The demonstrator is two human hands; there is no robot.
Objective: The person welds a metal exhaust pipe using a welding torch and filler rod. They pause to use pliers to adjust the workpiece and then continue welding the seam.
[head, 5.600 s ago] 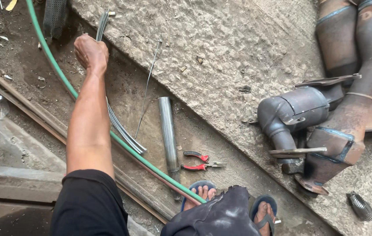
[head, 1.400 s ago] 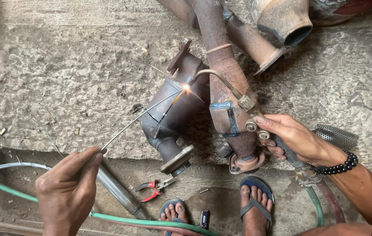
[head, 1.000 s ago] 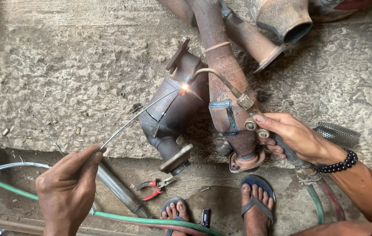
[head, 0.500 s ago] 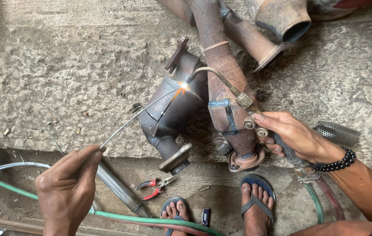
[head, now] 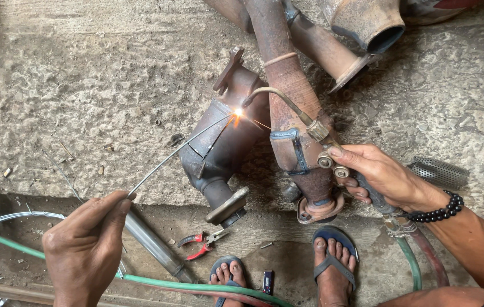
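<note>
Rough concrete slab over a dirt strip, seen from above. Left hand at 8 o'clock, fingers pinched shut on a thin filler rod; the rod runs up toward 1 o'clock, with its tip at the bright flame spot. Right hand at 3 o'clock, wrapped closed around the gas torch; the curved nozzle arcs left over the rusty pipe and ends at the same spot. Black bead bracelet on that wrist. Work piece: grey catalytic converter housing near centre, flange ends at 12 and 6, lying just beside the rusty exhaust pipe, apparently touching. More rusty pipes at 1 o'clock. Perforated metal piece at 3 o'clock behind the right hand. On the dirt at 6 o'clock: red-handled pliers, steel tube, green hose, two feet in blue flip-flops.
</note>
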